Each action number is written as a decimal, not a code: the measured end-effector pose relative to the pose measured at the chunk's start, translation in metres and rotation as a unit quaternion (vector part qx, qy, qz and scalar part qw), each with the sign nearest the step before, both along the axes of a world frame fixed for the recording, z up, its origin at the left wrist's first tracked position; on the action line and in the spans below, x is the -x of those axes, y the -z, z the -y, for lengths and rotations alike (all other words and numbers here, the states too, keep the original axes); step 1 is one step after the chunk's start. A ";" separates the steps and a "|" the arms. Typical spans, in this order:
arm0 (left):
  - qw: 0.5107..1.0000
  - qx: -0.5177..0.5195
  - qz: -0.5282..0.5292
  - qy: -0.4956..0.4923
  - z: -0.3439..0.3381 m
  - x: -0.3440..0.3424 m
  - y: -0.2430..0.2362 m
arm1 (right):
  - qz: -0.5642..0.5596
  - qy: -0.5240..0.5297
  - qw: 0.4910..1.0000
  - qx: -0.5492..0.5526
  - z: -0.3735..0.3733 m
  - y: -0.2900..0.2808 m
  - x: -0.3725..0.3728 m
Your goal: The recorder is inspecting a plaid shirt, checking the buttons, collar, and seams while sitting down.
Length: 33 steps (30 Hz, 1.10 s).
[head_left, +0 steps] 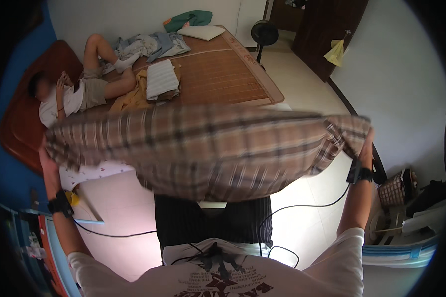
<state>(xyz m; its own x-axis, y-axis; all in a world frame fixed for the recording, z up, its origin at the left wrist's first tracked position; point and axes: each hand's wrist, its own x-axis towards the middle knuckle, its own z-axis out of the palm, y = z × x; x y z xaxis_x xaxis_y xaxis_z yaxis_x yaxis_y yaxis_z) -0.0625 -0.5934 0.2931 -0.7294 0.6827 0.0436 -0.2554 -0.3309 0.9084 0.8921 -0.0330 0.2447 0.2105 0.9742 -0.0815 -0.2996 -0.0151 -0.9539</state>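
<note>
A brown plaid shirt (pixel 208 148) is stretched wide in the air in front of me, sagging in the middle and blurred by motion. At its left end my left hand (pixel 46 154) is closed on the cloth, with the fingers mostly hidden behind it. The other end is gripped by my right hand (pixel 369 143), whose fingers are also partly covered by the fabric. Both arms are spread far apart, and the shirt hangs above my lap, hiding the near side of the bed.
Beyond the shirt is a bed with a brown mat (pixel 208 69). A person (pixel 64 101) lies on its left side. Folded striped cloth (pixel 161 79) and rumpled clothes (pixel 143 45) lie there. A black fan (pixel 264 33) stands behind; a basket (pixel 394 188) is at right. Black cables (pixel 302 205) run from my wrists.
</note>
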 end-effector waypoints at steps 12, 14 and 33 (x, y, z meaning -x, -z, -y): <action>0.984 0.093 0.148 -0.026 0.056 -0.087 0.041 | -0.132 -0.242 0.942 -0.192 0.029 -0.009 -0.067; 0.991 0.081 0.096 0.038 0.030 -0.116 0.007 | -0.110 -0.157 0.969 -0.156 0.061 -0.067 0.002; 0.529 0.300 -0.578 0.545 -0.122 -0.406 0.109 | 0.468 -0.371 0.786 0.159 0.163 0.183 0.093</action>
<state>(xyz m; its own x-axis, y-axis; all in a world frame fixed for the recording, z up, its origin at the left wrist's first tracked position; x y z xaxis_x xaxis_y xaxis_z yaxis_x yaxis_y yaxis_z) 0.3437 -0.4719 0.1839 0.3881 0.8144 -0.4314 0.8422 -0.1233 0.5249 0.7991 -0.1957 0.0615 -0.2924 0.8190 -0.4936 0.7356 -0.1371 -0.6633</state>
